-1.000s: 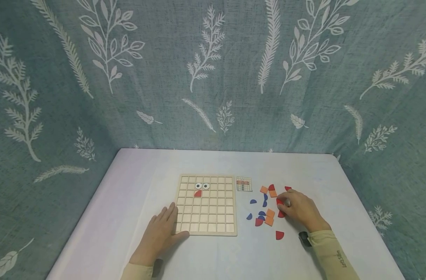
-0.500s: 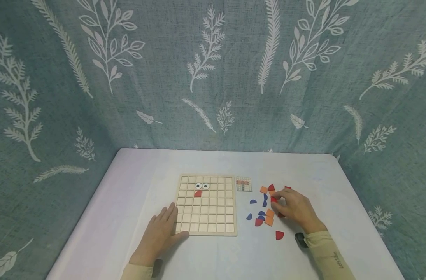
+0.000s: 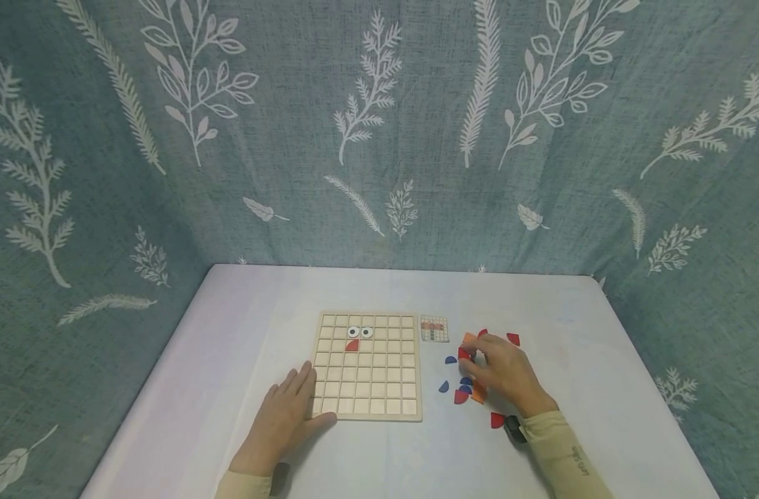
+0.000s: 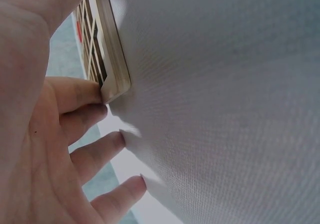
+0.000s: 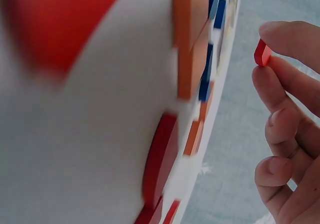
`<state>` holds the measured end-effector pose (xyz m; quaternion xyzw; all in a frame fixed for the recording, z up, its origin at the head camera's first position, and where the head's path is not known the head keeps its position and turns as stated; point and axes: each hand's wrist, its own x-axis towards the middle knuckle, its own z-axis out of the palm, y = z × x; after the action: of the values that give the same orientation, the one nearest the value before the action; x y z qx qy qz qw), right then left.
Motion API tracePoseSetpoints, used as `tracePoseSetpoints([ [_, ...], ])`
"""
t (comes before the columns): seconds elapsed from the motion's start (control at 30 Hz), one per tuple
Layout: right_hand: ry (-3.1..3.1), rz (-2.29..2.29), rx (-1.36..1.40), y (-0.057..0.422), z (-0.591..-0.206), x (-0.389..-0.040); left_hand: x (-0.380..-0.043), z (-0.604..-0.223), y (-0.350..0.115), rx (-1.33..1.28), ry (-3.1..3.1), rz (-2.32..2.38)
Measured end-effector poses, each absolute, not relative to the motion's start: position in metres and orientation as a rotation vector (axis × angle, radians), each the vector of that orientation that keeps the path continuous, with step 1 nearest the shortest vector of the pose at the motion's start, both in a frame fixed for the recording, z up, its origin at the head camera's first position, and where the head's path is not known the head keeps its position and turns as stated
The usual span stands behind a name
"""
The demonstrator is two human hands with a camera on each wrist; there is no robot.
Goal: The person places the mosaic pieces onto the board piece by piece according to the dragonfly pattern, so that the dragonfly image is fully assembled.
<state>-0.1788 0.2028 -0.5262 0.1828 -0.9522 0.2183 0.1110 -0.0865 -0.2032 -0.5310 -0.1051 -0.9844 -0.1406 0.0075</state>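
A pale wooden grid board (image 3: 367, 374) lies on the white table, with two round eye pieces (image 3: 360, 332) and a red quarter-circle piece (image 3: 352, 345) set in its squares. My left hand (image 3: 282, 412) rests at the board's near left corner, fingers extended; in the left wrist view, fingertips touch its wooden edge (image 4: 117, 78). Thumb and fingers of my right hand (image 3: 507, 367) pinch a small red piece (image 5: 261, 53) in the air, clear of the tabletop. Beneath and around that hand lie loose pieces, some of them hidden by it.
A small pattern card (image 3: 434, 328) lies beside the board's far right corner. Blue half-round pieces (image 3: 450, 360), orange squares (image 3: 478, 394) and red quarter-circles (image 3: 498, 420) are scattered on the right. Patterned green cloth (image 3: 379, 138) hangs behind and along both sides of the table.
My right hand has taken up a red piece from the right of the scatter and moved left with it toward the board. The left hand and the board have stayed put.
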Motion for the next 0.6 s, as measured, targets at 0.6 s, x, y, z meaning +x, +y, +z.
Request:
tracePoseSetpoints([
  [0.6,-2.659,0.674,0.759,0.16,-0.521,-0.185,-0.085,-0.53,-0.204,-0.333,-3.07,-0.443],
])
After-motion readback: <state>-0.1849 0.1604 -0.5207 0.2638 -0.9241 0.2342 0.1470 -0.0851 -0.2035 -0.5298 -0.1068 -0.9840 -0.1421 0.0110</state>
